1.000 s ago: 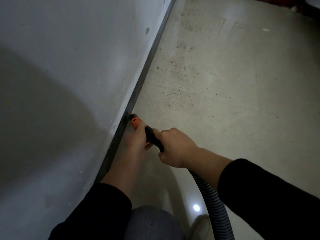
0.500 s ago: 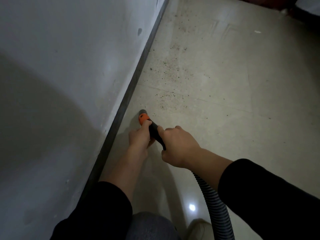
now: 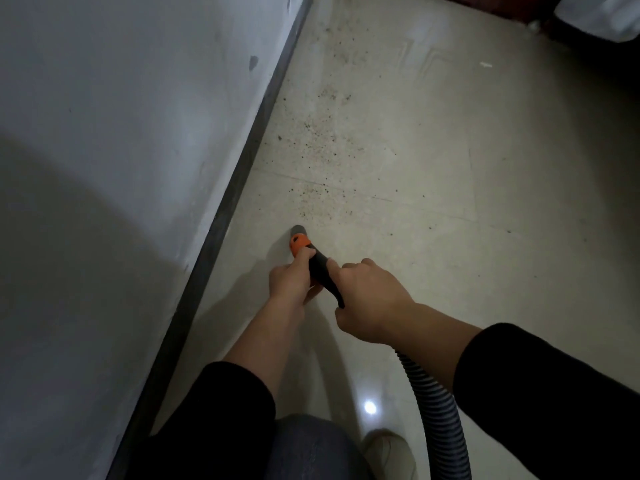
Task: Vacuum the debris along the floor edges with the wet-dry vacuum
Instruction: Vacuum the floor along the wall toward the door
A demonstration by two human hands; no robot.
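Both the left hand [image 3: 290, 281] and, at its 5 o'clock, the right hand [image 3: 372, 301] gripped the nozzle [image 3: 319, 267]; debris [image 3: 322, 161] lay at 12 o'clock.

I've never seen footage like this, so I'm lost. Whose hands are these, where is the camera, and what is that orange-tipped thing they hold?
The camera sits on a person's head, looking down at their own arms. The left hand and right hand both hold a vacuum nozzle, black with an orange collar, its tip down at the floor. A ribbed hose trails back from it. Dark debris is scattered ahead, near the dark baseboard under the wall.
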